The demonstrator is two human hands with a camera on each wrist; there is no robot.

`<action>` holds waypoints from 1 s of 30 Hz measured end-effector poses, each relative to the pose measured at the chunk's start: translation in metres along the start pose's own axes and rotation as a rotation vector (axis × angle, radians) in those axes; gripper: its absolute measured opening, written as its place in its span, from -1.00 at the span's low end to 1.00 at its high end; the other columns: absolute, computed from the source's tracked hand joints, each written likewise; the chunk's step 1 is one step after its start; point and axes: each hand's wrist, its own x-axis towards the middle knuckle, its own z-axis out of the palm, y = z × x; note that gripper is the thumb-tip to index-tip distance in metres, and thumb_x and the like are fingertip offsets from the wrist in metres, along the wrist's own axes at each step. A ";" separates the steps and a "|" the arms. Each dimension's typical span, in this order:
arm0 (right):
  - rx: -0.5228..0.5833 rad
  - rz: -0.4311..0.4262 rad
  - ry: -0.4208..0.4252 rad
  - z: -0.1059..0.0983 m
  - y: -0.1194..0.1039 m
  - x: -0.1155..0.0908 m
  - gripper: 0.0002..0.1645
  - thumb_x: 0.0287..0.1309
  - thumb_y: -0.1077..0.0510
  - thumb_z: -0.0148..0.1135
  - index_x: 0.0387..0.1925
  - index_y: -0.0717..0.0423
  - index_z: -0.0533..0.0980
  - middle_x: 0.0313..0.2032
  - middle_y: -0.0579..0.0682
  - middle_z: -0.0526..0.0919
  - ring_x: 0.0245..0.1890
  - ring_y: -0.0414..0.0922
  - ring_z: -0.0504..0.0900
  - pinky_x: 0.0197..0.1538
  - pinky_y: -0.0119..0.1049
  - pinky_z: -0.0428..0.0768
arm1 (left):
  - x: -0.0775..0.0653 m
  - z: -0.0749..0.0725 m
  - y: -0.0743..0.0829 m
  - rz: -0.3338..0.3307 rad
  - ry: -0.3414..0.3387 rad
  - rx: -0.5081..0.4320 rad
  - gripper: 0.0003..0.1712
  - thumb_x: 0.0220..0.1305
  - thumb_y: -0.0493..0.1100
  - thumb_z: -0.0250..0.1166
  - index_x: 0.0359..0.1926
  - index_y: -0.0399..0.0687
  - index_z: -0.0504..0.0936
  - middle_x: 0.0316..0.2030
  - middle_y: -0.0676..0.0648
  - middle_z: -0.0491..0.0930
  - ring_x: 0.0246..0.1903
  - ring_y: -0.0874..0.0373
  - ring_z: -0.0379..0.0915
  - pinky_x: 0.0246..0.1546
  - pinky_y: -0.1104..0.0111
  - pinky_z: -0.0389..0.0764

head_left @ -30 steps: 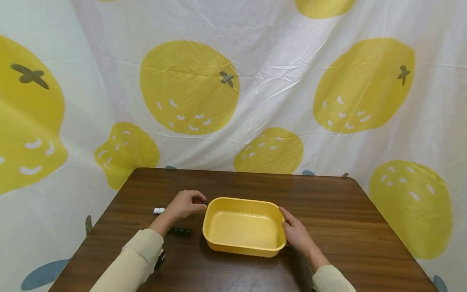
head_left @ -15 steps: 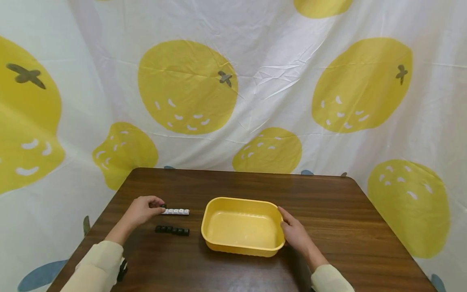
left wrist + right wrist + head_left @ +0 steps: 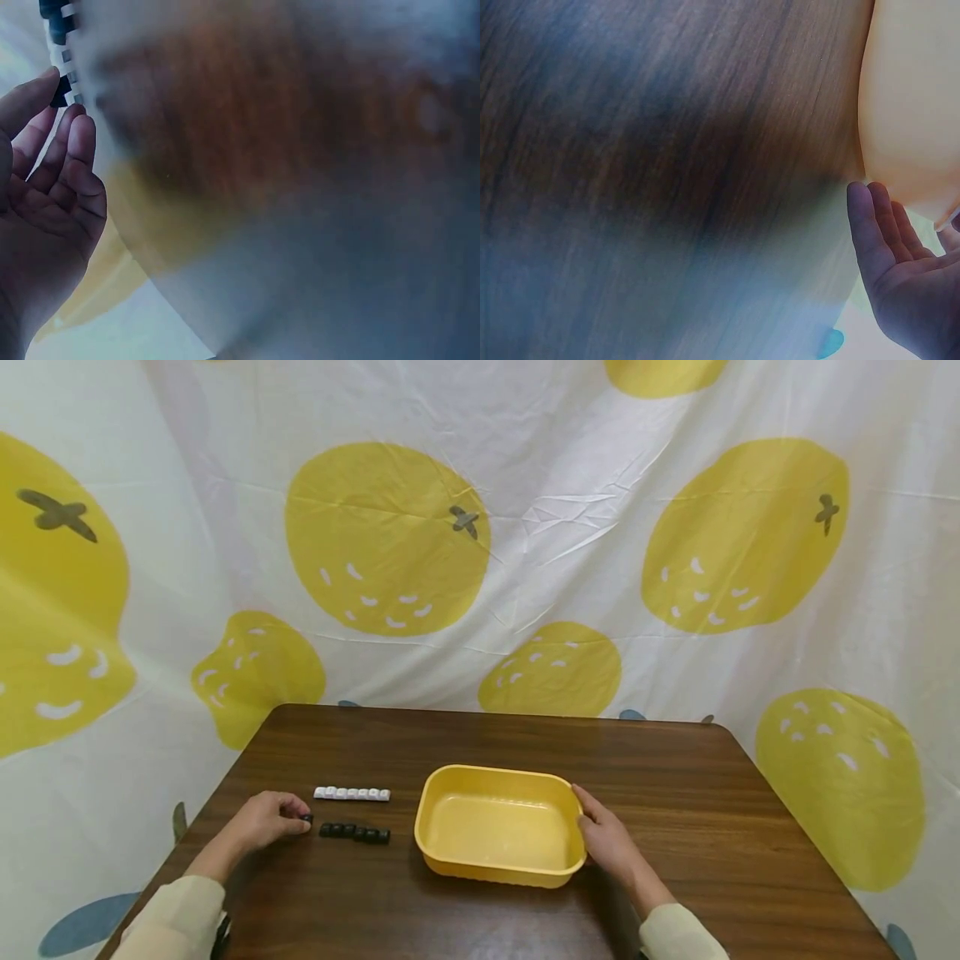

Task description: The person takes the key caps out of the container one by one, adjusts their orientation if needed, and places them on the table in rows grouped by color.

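Note:
My left hand (image 3: pixel 264 820) pinches a small black keycap (image 3: pixel 307 818) between thumb and fingertips, just off the left end of a row of black keycaps (image 3: pixel 354 833). Behind that row lies a parallel row of white keycaps (image 3: pixel 352 794). In the left wrist view the pinched keycap overlaps the white row. A yellow rectangular plastic bin (image 3: pixel 501 872) stands to the right, with nothing inside. My right hand (image 3: pixel 609 839) grips its right rim, thumb over the edge and fingers along the outer wall, as the right wrist view also shows (image 3: pixel 911 97).
Everything stands on a dark brown wood-grain table (image 3: pixel 720 860) with rounded far corners. A white curtain with yellow lemons (image 3: pixel 390 539) hangs right behind the table and along its sides.
My left hand has carried the black keycap from beside the bin's left rim leftward past the white row, then toward me to the black row's left end. The right hand and bin stay put.

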 end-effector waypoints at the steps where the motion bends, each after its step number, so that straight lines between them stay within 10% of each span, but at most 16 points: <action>1: 0.000 0.001 0.002 0.000 0.000 0.000 -0.36 0.45 0.26 -0.15 0.51 0.09 0.13 0.27 0.35 0.37 -0.51 -0.01 0.58 -0.45 -0.15 0.59 | 0.000 0.002 0.000 -0.003 -0.001 -0.008 -0.84 0.08 -0.24 0.46 -0.32 -0.18 0.68 -0.44 0.02 0.55 -0.40 0.16 0.41 -0.35 0.26 0.44; 30: 0.001 -0.009 -0.014 0.001 0.000 0.001 -0.29 0.46 0.25 -0.16 0.56 0.08 -0.02 0.25 0.41 0.37 -0.47 0.01 0.60 -0.44 -0.14 0.59 | -0.001 0.014 0.006 -0.062 0.014 -0.001 -0.64 0.33 -0.03 0.31 -0.06 -0.25 0.64 -0.30 -0.03 0.59 -0.31 0.10 0.46 -0.29 0.19 0.50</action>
